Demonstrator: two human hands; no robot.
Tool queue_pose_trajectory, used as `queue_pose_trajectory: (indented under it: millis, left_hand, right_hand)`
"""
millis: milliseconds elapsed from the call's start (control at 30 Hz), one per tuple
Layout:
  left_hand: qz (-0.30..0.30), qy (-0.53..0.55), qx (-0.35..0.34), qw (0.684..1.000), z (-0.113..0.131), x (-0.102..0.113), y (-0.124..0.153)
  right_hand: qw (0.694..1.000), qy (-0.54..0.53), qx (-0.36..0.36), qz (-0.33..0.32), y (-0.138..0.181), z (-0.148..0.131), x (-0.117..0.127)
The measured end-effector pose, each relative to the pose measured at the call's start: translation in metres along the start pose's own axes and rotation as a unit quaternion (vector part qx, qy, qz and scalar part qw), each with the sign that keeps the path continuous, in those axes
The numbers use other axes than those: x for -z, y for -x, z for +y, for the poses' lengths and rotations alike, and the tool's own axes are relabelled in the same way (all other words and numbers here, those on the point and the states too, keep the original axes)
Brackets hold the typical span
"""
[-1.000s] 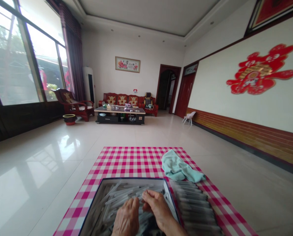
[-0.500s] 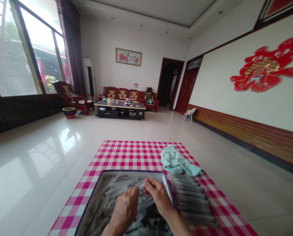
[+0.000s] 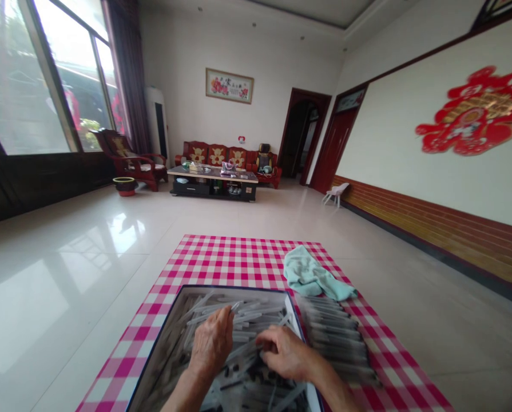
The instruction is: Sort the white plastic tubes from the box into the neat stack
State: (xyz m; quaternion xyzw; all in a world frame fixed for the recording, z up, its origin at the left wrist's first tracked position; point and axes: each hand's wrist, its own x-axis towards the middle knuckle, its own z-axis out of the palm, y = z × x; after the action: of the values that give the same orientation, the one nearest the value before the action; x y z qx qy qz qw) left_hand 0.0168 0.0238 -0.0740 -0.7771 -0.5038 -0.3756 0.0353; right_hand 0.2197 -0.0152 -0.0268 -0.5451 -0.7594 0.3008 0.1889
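Hands have parted since prev. frame: L hand [image 3: 211,343] stands fairly upright over the clear plastic tubes [image 3: 256,313], while R hand [image 3: 286,355] has moved lower and to the R, lying across them. Both grips are part-closed, L bunched at a tube end, R curled; can't tell if either has hold. Tubes lie jumbled in a dark-rimmed box [image 3: 234,288], long axes mostly L-R on a slant. Box sits on pink gingham cloth [image 3: 221,257] on the floor, neat stack of tubes [image 3: 335,337] just R, pale green towel [image 3: 311,277] beyond.
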Motion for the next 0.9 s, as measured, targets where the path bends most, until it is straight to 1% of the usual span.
queue_pose_trajectory:
  millis: [67, 133, 233, 333, 400, 467, 600, 700, 900]
  left_hand:
    - [0.008, 0.003, 0.005, 1.0, 0.0, 0.0, -0.001]
    - [0.014, 0.005, 0.011, 1.0, -0.001, 0.001, -0.001]
    - [0.02, -0.002, 0.018, 1.0, -0.005, 0.002, -0.005]
    - [0.026, -0.013, 0.021, 0.999, -0.012, 0.005, -0.009]
    - [0.027, -0.017, 0.018, 0.999, -0.017, 0.006, -0.01]
    - [0.029, -0.017, 0.016, 0.999, -0.022, 0.007, -0.009]
    - [0.037, -0.014, 0.012, 0.999, -0.027, 0.004, -0.002]
    - [0.043, -0.013, 0.009, 0.999, -0.028, 0.004, -0.001]
    - [0.042, -0.018, -0.006, 0.999, -0.035, 0.015, -0.008]
  right_hand:
    - [1.0, 0.015, 0.006, 0.022, -0.001, -0.004, -0.003]
    - [0.999, 0.017, 0.031, 0.028, -0.004, -0.01, -0.009]
    - [0.997, 0.043, 0.062, -0.009, -0.01, -0.019, -0.022]
    - [0.991, 0.131, 0.029, -0.029, -0.015, -0.023, -0.034]
    - [0.983, 0.183, 0.003, -0.022, -0.017, -0.024, -0.037]
    - [0.979, 0.203, -0.006, -0.016, -0.019, -0.022, -0.036]
    - [0.98, 0.196, 0.022, -0.003, -0.018, -0.018, -0.033]
    - [0.982, 0.181, 0.054, 0.011, -0.014, -0.015, -0.037]
    - [0.979, 0.175, 0.092, 0.041, -0.013, -0.013, -0.045]
